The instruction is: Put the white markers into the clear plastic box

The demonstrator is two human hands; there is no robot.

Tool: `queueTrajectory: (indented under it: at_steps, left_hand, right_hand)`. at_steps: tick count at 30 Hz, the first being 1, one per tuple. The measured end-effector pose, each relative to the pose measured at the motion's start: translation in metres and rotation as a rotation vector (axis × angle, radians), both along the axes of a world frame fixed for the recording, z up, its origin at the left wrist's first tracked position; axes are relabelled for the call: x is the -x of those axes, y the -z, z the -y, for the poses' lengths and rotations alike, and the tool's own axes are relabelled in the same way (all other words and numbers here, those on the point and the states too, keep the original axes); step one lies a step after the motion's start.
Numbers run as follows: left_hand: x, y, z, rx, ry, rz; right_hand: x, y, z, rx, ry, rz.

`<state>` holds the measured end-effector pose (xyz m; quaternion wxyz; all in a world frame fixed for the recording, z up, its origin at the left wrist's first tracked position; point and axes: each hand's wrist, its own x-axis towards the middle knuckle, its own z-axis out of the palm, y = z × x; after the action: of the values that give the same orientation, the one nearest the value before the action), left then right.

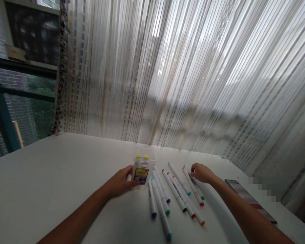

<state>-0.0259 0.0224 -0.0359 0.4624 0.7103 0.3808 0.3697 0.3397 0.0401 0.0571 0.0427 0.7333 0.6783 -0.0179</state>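
Note:
My left hand (123,181) is wrapped around a clear plastic marker case (143,163), thumb across the front near its label. The case stands upright on the table, its clear lid raised behind, and two yellow-ended markers (142,157) show inside. To its right, several white markers with coloured ends lie loose. My right hand (202,172) is at the right side of this spread, fingers curled and pinched at the upper part of a green-ended marker (198,190). Beside that one lies a pink-ended marker (197,193). The fingertips of the right hand are partly hidden.
A phone (249,200) lies on the white table (66,176), right of my right forearm. Along the table's far edge hangs a striped sheer curtain (132,84). At the left, a dark railing (2,101) and a brick wall show through a window.

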Motion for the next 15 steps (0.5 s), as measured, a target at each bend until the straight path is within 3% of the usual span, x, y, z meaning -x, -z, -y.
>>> queueTrajectory:
  at_steps: [6,15]
  left_hand:
    - [-0.001,-0.001,0.001,0.016,-0.002,0.010]
    - [-0.001,0.001,0.001,0.012,-0.025,0.007]
  right_hand:
    - [-0.003,0.013,0.000,0.021,0.000,0.024]
    - [0.001,0.018,0.000,0.060,0.009,0.034]
